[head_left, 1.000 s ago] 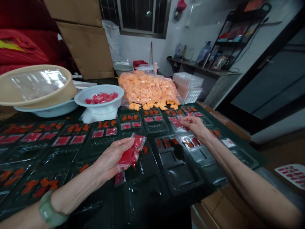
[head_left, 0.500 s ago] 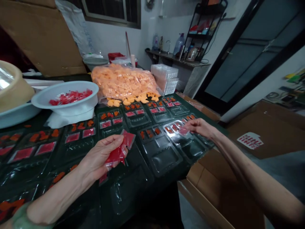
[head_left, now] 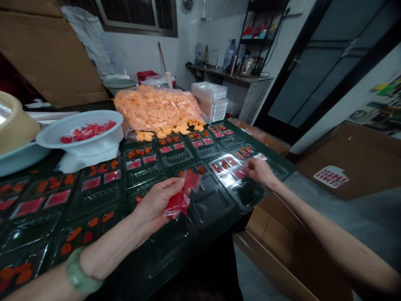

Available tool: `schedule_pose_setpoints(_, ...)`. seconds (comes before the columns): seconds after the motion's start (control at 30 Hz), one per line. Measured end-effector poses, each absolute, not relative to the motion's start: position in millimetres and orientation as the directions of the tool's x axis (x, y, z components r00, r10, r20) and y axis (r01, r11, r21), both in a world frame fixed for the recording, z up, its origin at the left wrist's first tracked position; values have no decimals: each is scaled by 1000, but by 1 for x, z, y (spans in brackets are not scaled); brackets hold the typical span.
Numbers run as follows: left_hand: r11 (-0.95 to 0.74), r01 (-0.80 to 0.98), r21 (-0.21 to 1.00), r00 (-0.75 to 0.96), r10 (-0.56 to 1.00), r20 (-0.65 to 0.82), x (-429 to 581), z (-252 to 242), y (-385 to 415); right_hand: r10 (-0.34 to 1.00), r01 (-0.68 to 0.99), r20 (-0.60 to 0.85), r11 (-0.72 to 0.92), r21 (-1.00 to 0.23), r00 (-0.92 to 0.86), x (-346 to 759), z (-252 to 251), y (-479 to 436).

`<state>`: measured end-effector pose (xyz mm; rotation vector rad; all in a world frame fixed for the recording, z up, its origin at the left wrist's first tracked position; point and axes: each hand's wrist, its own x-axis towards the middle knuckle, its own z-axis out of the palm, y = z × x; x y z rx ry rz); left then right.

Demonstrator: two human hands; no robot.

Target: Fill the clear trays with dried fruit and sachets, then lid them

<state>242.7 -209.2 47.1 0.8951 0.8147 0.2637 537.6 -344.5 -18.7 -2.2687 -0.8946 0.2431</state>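
Observation:
My left hand (head_left: 163, 200) is closed round several small red packets (head_left: 178, 202), with one packet's corner standing up past the thumb. It hovers over the front trays. My right hand (head_left: 258, 171) has its fingers pinched on a single red packet (head_left: 239, 173), low over the middle of a clear plastic tray (head_left: 237, 192). That tray carries orange pieces (head_left: 224, 164) in its small upper compartments. Beside it, another clear tray (head_left: 210, 200) has a bare large compartment. Farther right, a tray (head_left: 275, 168) has orange pieces and a white-and-red packet at its edge.
Rows of filled trays (head_left: 90, 194) cover the dark green table. A pale blue bowl (head_left: 79, 140) of red packets stands at left, near a big bag of orange pieces (head_left: 156, 108). Stacked clear boxes (head_left: 213, 100) stand behind; an open cardboard box (head_left: 266, 234) sits below the table's right edge.
My left hand has moved right and slightly up with its red packets. My right hand has drawn its packet down toward the tray's middle. A white-and-red packet now shows on the tray farther right.

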Motion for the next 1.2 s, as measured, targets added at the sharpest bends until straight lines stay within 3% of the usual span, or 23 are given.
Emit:
schedule_pose_setpoints(0.13,596,118,794,729,491,-477,258,41,-222,617,606,172,-613,-507,768,506,-7,-343)
schedule_pose_setpoints(0.2,572,115,812,747,489,-451,264,40,-227,691,595,127,-496,-632,712,479,8,-341)
schedule_pose_setpoints(0.27,532,130,837,756,493,-431,268,39,-232,813,447,19,-300,-842,582,449,25,-341)
schedule_pose_setpoints(0.33,478,167,862,763,491,-420,270,39,-237,897,295,-17,-163,-941,441,424,37,-342)
schedule_pose_setpoints(0.43,483,200,853,771,460,-441,269,39,-240,916,264,40,-74,-962,399,415,50,-345)
schedule_pose_setpoints(0.67,664,49,746,698,511,-501,249,34,-213,750,332,169,-71,-941,640,482,61,-344)
schedule_pose_setpoints(0.8,664,24,747,661,550,-510,239,38,-205,830,550,164,-192,-813,532,481,38,-349)
schedule_pose_setpoints(0.9,655,42,754,647,558,-520,231,39,-204,849,760,98,-407,-507,520,465,19,-366)
schedule_pose_setpoints(0.97,653,55,755,647,553,-525,227,37,-202,807,789,60,-555,-263,587,456,8,-376)
schedule_pose_setpoints(1.03,650,65,757,654,545,-524,226,32,-200,775,773,38,-623,-118,630,450,-1,-381)
schedule_pose_setpoints(1.1,645,76,760,661,538,-523,226,28,-198,762,759,39,-638,-129,647,450,-11,-381)
schedule_pose_setpoints(1.2,643,83,761,671,529,-519,229,25,-197,739,696,71,-592,-407,670,454,-21,-376)
